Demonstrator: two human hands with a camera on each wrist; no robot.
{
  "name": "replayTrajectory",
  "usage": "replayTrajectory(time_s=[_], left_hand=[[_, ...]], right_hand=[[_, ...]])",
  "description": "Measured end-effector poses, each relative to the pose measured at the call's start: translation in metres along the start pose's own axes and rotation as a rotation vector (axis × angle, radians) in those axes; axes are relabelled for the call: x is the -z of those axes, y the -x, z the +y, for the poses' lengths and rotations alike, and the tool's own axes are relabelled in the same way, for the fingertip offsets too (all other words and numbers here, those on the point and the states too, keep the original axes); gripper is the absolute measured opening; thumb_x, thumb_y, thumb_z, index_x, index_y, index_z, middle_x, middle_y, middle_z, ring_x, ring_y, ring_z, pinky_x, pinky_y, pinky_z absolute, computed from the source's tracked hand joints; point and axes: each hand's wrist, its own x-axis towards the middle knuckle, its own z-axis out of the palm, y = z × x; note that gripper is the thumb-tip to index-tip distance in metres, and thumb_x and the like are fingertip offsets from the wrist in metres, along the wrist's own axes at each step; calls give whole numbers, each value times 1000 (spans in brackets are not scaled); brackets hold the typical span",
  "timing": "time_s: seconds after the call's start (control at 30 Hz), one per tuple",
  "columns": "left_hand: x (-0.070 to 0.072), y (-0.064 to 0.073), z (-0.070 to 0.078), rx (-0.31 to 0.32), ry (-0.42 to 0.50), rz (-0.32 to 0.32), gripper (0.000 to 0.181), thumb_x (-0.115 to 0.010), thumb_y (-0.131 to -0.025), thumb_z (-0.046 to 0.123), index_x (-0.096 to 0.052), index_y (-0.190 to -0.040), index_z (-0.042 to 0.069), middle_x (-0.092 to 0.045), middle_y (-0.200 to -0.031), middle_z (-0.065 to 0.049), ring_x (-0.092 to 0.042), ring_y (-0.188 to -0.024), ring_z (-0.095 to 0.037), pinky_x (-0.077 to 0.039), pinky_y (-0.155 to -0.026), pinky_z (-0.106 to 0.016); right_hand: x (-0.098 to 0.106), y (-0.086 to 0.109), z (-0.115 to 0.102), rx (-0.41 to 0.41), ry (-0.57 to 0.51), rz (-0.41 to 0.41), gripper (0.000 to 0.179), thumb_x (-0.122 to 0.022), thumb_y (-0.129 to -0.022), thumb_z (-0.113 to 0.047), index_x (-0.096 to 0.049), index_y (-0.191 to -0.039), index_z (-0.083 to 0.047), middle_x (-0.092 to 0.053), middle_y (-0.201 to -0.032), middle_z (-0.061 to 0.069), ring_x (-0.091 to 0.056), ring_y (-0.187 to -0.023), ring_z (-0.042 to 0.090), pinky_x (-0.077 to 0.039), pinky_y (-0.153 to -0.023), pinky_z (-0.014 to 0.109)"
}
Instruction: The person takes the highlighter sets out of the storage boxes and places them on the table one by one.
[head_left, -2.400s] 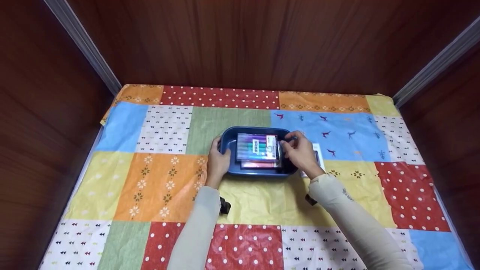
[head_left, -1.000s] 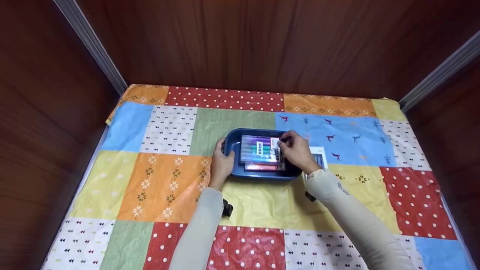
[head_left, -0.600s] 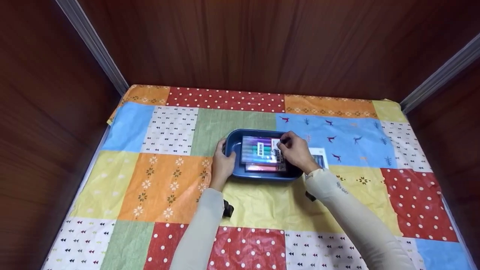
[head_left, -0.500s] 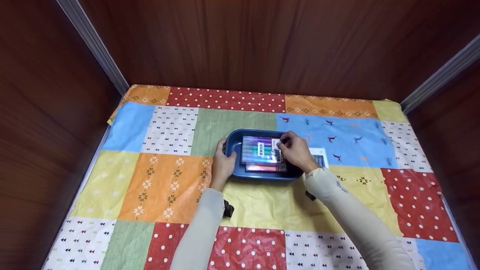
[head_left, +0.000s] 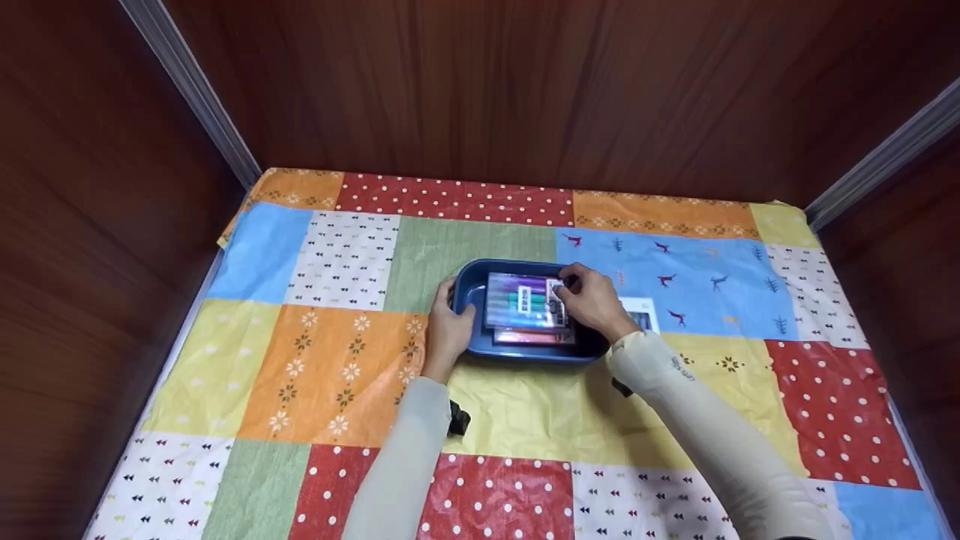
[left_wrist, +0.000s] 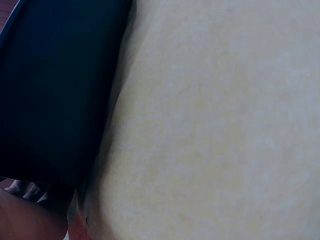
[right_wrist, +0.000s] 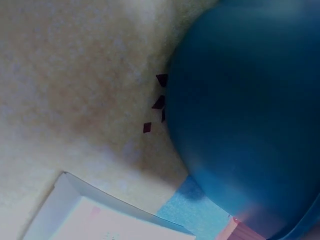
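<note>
A dark blue plastic basin (head_left: 536,358) stands on the patterned cloth. My left hand (head_left: 451,330) grips its left end, thumb over the rim and fingers outside; in the left wrist view, curled fingers (left_wrist: 32,190) show beside the basin (left_wrist: 55,90). Inside lies a clear pack of coloured pens (head_left: 514,304), purple to green and blue, with a white label. Beneath it, a second flat pack (head_left: 529,337) with pink in it sticks out towards me. My right hand (head_left: 596,304) reaches over the right rim and pinches the upper pack's right end, its fingertips partly hidden.
A white flat box (head_left: 643,307) lies to the right of the basin, partly behind my right hand; the right wrist view shows its corner (right_wrist: 95,220). The patchwork cloth (head_left: 322,375) covers the table. Brown wood panels (head_left: 450,90) enclose the back and sides.
My right thumb and fingers have come from the basin's right rim inwards onto the upper pen pack's end. The left hand keeps its grip. The whole view has shifted slightly.
</note>
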Motion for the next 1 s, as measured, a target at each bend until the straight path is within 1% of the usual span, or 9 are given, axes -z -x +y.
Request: replayTrajectory(time_s=[0.17,0.33,0.43,0.53,0.7,0.77,0.83,1.0], left_hand=[[0,0,2,23,-9,-5,57,-63,-91,6,-48,-145,14,-60,-142,-16,-58,-129,-34,-48,-107,-49],[0,0,3,25,-11,-5,57,-64,-91,5,-49,-145,15,-59,-143,-16,-58,-129,-36,-48,-107,-49],[0,0,2,26,-10,-4,57,-64,-90,6,-49,-145,16,-59,-143,-16,-58,-130,-37,-48,-107,-49],[1,1,3,33,-13,-2,58,-64,-91,5,-49,-146,16,-58,-144,-16,-58,-130,-38,-48,-107,-50],[1,1,3,30,-11,-2,59,-64,-91,5,-48,-146,16,-58,-144,-17,-57,-131,-39,-46,-110,-50],[1,1,2,25,-11,-1,58,-64,-91,5,-49,-146,16,-58,-144,-17,-57,-131,-39,-46,-109,-50],[1,0,2,21,-14,2,57,-64,-91,6,-50,-145,17,-59,-144,-16,-58,-130,-38,-47,-108,-51],[1,1,2,10,-15,8,55,-64,-90,7,-51,-143,16,-61,-142,-15,-59,-128,-36,-49,-104,-51]], right_hand=[[0,-2,-2,-9,17,-29,35,-62,-93,-21,-67,-121,-1,-67,-83,13,-58,-75,23,-48,-76,37],[0,-4,-4,-30,36,-59,34,-61,-94,-23,-68,-120,-2,-67,-85,12,-57,-76,23,-47,-75,36],[0,-5,-3,-26,46,-73,33,-62,-93,-22,-68,-119,-2,-67,-86,12,-58,-77,24,-47,-74,36],[1,-5,-4,-5,58,-89,31,-64,-92,-20,-67,-117,-2,-67,-89,14,-58,-78,23,-47,-74,35],[1,-4,-6,7,44,-105,29,-67,-91,-19,-65,-114,-2,-69,-92,16,-61,-65,19,-50,-68,32],[1,-3,-7,9,39,-101,29,-68,-91,-19,-65,-114,-1,-69,-92,17,-62,-63,20,-51,-67,33],[1,-3,-6,20,43,-94,29,-69,-90,-18,-65,-114,-1,-69,-93,17,-62,-69,22,-51,-71,35],[0,-2,-2,57,55,-66,31,-68,-88,-16,-65,-114,1,-69,-101,20,-62,-91,33,-51,-87,47]])
